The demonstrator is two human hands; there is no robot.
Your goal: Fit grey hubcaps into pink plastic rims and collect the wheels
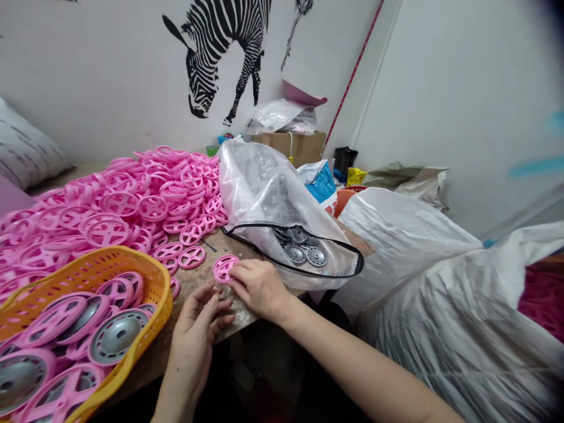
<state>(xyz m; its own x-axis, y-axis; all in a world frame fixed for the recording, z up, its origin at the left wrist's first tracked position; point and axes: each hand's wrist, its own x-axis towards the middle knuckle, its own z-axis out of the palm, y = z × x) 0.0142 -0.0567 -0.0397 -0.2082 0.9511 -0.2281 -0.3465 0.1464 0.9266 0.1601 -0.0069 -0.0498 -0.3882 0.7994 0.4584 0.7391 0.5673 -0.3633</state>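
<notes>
Holding a small pink wheel (225,268) on the worktop (207,282) with right hand (259,288) fingers curled over it, left hand (196,335) open with fingers spread just beside, where a slip could drop it off the near edge or a bump tip the yellow basket (159,288) at left.

No text could be read clearly. The blue-and-white plastic bag (321,187) bore red print too small to make out, and the pillow (26,144) at left showed dark, blurred markings.
</notes>
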